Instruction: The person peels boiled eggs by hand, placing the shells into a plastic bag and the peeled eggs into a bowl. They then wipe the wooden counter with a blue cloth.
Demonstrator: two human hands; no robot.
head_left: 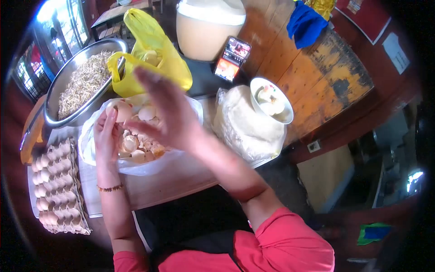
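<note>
My left hand is raised over a white plastic bag, its fingers closed around a brown eggshell. Broken eggshells fill the open bag below both hands. To the right, my right hand is lifted above the bag with fingers spread apart and slightly blurred by motion; nothing shows in it. It covers part of the shells and the front of a yellow plastic bag. At my left lies a cardboard egg tray, with eggs along its left side and bare hollows elsewhere.
A large metal bowl of bean sprouts stands behind the tray. Farther back are a lidded tub and a lit phone. On the right, a white bowl leans on a clear plastic bag beside a wooden table.
</note>
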